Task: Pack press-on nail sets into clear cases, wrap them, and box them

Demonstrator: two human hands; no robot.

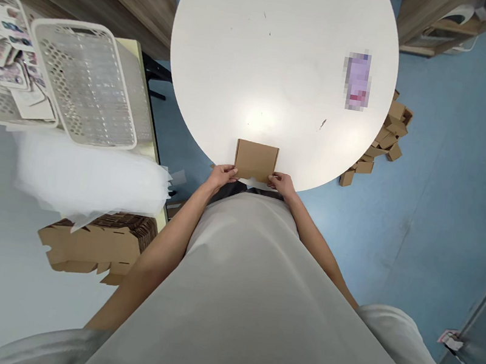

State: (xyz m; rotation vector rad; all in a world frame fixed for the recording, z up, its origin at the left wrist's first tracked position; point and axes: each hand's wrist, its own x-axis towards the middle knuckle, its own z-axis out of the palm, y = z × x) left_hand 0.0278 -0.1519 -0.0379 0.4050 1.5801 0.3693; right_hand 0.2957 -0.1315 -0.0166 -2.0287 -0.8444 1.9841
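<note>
A small brown cardboard box (pixel 256 159) lies flat at the near edge of the round white table (pixel 227 50), its broad top face toward me. My left hand (pixel 223 176) pinches its near left corner between thumb and fingers. At the near right corner, my right hand (pixel 283 184) grips the box in the same way. The near edge of the box, between the two hands, shows a small notch. Its underside and contents are hidden.
On the left stand two white plastic baskets, one (pixel 86 83) with clear packaging, another (pixel 4 118) with printed cards. White sheets (pixel 91 179) and a stack of flat cardboard blanks (pixel 89 247) lie nearer. Small boxes (pixel 389 134) are piled right of the table. A blurred purple item (pixel 358 80) rests on it.
</note>
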